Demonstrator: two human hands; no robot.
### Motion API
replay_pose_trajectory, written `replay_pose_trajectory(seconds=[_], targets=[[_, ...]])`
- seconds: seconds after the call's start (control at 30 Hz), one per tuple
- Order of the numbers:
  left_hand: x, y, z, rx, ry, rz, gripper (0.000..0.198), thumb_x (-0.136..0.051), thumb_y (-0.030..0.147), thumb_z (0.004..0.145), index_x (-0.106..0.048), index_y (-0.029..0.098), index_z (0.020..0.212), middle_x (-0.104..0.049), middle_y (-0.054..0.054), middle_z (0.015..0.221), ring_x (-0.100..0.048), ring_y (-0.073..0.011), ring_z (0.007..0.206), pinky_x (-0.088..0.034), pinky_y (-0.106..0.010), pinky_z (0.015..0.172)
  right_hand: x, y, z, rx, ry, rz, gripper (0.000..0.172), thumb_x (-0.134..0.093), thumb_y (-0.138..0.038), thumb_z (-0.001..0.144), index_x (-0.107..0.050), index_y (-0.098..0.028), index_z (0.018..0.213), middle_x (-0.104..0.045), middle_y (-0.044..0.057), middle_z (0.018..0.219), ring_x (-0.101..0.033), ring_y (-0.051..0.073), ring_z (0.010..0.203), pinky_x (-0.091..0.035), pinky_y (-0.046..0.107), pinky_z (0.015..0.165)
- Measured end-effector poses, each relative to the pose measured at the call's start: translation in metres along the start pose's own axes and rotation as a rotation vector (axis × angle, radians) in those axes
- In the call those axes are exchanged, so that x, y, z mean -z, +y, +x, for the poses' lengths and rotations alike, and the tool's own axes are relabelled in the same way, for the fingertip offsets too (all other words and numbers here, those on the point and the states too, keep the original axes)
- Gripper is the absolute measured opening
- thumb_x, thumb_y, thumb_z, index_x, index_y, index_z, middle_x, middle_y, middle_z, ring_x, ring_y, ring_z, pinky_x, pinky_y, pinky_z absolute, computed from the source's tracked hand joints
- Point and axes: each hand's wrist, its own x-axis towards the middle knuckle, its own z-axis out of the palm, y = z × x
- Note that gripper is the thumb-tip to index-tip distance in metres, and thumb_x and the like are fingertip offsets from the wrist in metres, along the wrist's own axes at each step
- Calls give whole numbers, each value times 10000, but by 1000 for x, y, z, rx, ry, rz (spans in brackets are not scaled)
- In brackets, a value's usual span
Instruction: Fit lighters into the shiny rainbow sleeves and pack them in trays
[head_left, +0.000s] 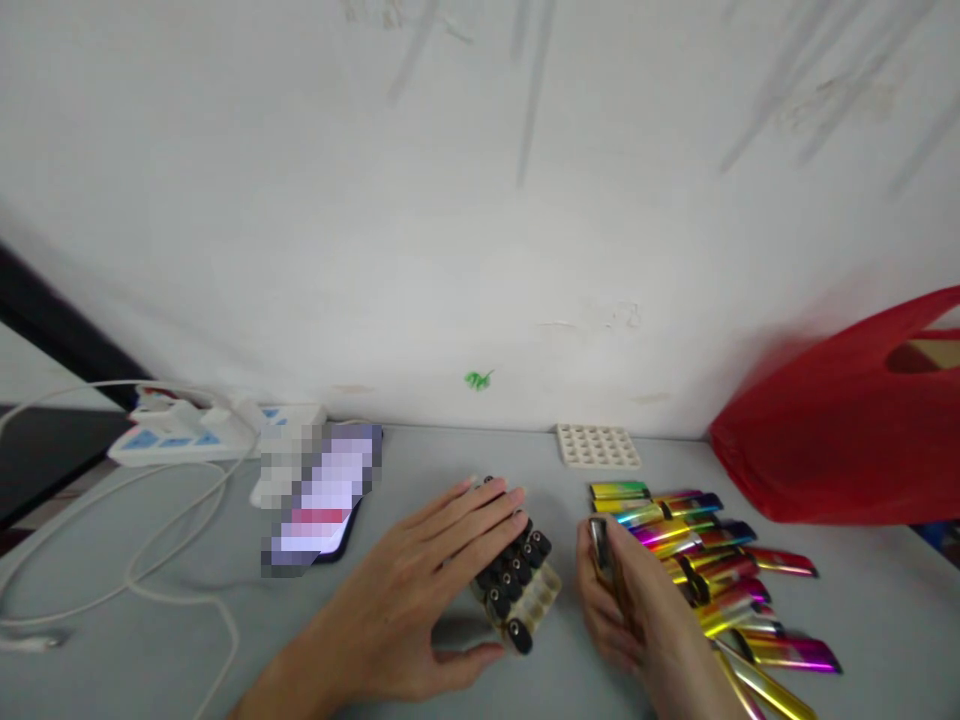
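Close at six o'clock, a head-worn camera faces the scuffed white wall point(480, 230) at twelve, tilted down over the flat grey tabletop point(450, 455).

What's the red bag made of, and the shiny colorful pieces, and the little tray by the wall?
The red bag: thin cloth or soft plastic, mostly dull; it bends softly around its handle hole.
The shiny pieces: metal or metal-coated plastic, glossy; bright streaks gleam on them.
The tray: probably hard plastic, cream and matte, with neat rows of molded-looking hollows.
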Motion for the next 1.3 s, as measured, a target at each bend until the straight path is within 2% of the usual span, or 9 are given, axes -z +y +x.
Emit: replay_pose_trajectory(seconds=[0.13, 0.2, 0.3, 0.4, 0.53, 0.63, 0.8, 1.03, 1.3], targets=[[-1, -1, 0, -16, -5, 39, 960, -810, 365, 885, -304, 219, 1687, -394, -99, 1748, -354, -325, 1626, -282, -497, 1378, -9, -8, -8, 309, 104, -306, 479, -699, -673, 946, -696, -213, 816, -590, 11, 705, -518, 171, 653, -420, 281, 621], [-2, -1, 0, -14, 1, 42, 933, -804, 373, 906, -312, 221, 1684, -403, -104, 1743, -360, -325, 1623, -311, -493, 1368, -16, -16, -14, 453, 120, -429, 423, -693, -621, 974, -754, -223, 844, -659, 51, 851, -585, 226, 842, -451, 305, 755], [-2, -1, 0, -18, 6, 49, 888, -790, 387, 928, -333, 238, 1674, -415, -101, 1737, -374, -323, 1617, -350, -491, 1351, -23, -22, -22, 495, 90, -552, 336, -684, -549, 1004, -801, -244, 925, -677, 49, 894, -606, 253, 908, -451, 327, 817], [-2, 0, 1, -23, 5, 63, 855, -782, 393, 933, -361, 253, 1664, -406, -98, 1742, -372, -329, 1617, -373, -503, 1336, -23, -22, -26, 501, 36, -679, 305, -643, -492, 1044, -796, -246, 947, -703, 41, 863, -628, 240, 844, -447, 328, 769], [-3, -1, 0, -46, 36, 78, 842, -793, 370, 927, -393, 232, 1655, -414, -111, 1735, -382, -338, 1610, -414, -521, 1311, -18, -16, -26, 743, -7, -963, 217, -595, -319, 1073, -718, -232, 918, -669, 30, 839, -621, 214, 786, -440, 323, 724], [-4, -2, 1, -66, 54, 83, 837, -799, 345, 919, -412, 200, 1648, -417, -121, 1732, -383, -334, 1608, -426, -518, 1305, -17, -11, -26, 876, -58, -1113, 147, -559, -228, 1076, -663, -231, 972, -614, 9, 833, -601, 199, 780, -451, 340, 784], [-3, -2, 1, -71, 62, 77, 816, -802, 334, 911, -443, 189, 1630, -429, -117, 1725, -382, -327, 1608, -414, -500, 1315, -19, -7, -25, 877, -82, -1130, 133, -519, -215, 1098, -634, -251, 1042, -646, 13, 926, -623, 209, 872, -449, 380, 922], [-4, -1, 0, -61, 57, 72, 844, -821, 350, 896, -438, 197, 1633, -433, -108, 1724, -391, -320, 1604, -414, -483, 1315, -20, -14, -25, 948, -113, -1206, 122, -556, -154, 1059, -630, -237, 1009, -660, 7, 890, -653, 201, 834, -473, 373, 901], [-4, -4, -1, -69, 44, 72, 928, -836, 401, 858, -406, 195, 1654, -407, -111, 1738, -369, -336, 1615, -362, -521, 1337, -19, -16, -27, 905, -171, -1243, 97, -642, -182, 1024, -613, -239, 1097, -665, -10, 893, -679, 184, 825, -502, 351, 892]])
